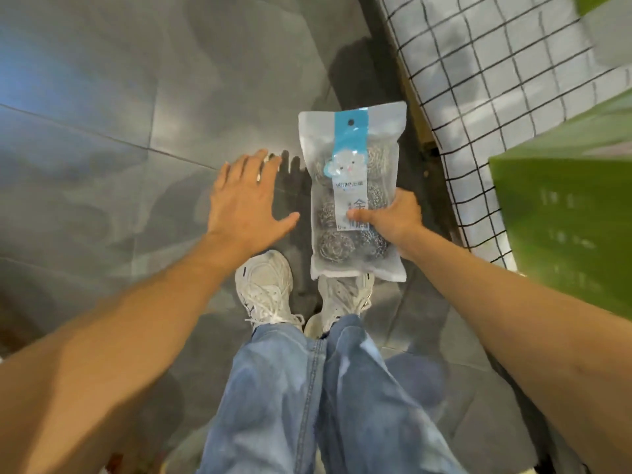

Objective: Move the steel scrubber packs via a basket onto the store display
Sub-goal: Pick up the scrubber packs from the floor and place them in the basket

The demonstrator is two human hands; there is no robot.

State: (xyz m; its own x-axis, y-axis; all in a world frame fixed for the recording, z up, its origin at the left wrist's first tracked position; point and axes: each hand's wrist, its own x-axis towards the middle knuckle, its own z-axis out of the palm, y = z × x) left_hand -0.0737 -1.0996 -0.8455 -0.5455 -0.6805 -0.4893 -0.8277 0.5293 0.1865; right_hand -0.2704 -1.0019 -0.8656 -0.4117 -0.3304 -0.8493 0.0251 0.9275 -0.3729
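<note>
Right hand (393, 217) grips 1 scrubber pack (354, 193) by its lower right side, thumb across the front label, fingers behind. Pack held upright in the air, hang hole at top, steel scrubbers visible through the clear film. Pack's bottom edge sits over the right shoe (342, 299). Left hand (246, 200) just left of the pack, fingers straight and spread, holding nothing, apart from the pack. Wire grid (478, 80) right of the pack; green box (564, 217) farther right. Grey tile floor (102, 114) below.
</note>
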